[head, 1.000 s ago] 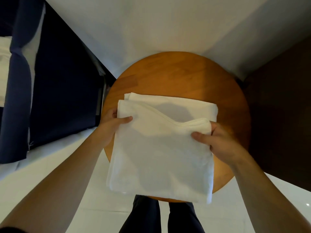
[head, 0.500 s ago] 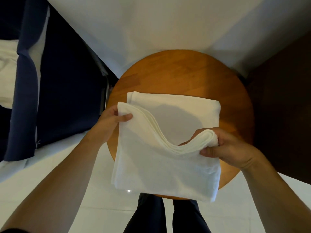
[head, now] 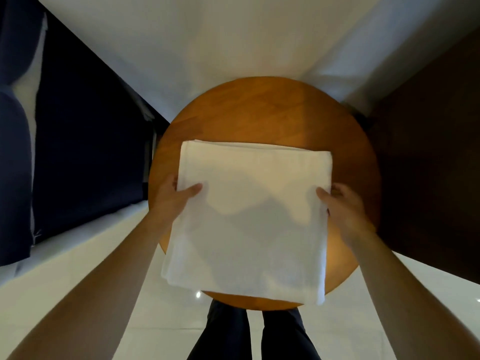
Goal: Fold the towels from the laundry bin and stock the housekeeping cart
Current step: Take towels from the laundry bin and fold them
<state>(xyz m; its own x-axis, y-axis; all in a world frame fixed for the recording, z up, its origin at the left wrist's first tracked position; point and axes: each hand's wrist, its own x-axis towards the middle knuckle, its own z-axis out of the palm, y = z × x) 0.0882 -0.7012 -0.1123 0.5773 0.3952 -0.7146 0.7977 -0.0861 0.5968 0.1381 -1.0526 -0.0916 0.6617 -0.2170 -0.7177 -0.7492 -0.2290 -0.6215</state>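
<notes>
A folded white towel [head: 249, 216] lies on the round wooden table [head: 272, 110], its near edge overhanging the table's rim. The left hand [head: 172, 197] and right hand [head: 341, 203] each pinch a side edge, thumb on top. It looks soft, light and floppy; supporting both sides should keep the layers aligned.

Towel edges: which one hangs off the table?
The near edge of the towel, closest to the person's legs; it overhangs the table rim. The far edge lies fully on the wood.
</notes>
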